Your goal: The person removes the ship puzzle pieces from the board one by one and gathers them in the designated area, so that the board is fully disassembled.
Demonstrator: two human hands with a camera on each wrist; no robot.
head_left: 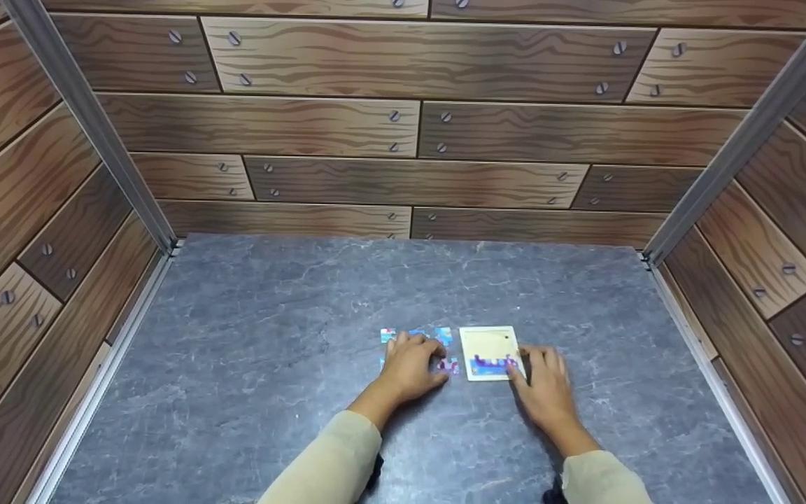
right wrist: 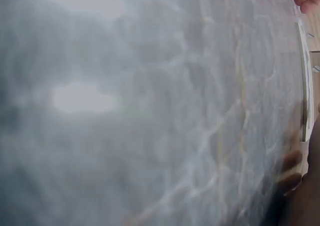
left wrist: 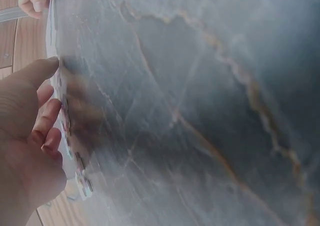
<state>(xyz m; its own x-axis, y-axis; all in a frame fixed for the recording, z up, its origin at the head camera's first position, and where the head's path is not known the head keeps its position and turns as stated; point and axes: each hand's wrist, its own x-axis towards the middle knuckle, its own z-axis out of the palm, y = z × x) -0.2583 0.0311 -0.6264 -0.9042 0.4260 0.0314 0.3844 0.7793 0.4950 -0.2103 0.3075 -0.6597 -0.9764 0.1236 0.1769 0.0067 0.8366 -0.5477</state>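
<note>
A cream puzzle tray [head_left: 487, 343] lies on the grey tabletop, with a row of joined blue and purple puzzle pieces [head_left: 490, 367] along its near edge. My right hand [head_left: 546, 388] holds the tray's right side, its thumb over the near corner and its fingers along the edge. To the left, my left hand [head_left: 408, 367] rests low over loose puzzle pieces, thumb and index finger spread apart. A purple and pink puzzle piece [head_left: 449, 365] shows beside that gap. Behind the hand lie a blue piece [head_left: 443, 336] and a red-and-blue piece [head_left: 388, 335]. The left palm hides other pieces.
The marbled grey tabletop [head_left: 270, 329] is enclosed by a wood-patterned back wall [head_left: 333, 126] and side walls. Metal rails [head_left: 109, 378] run along the sides, and posts [head_left: 95, 133] stand at the corners.
</note>
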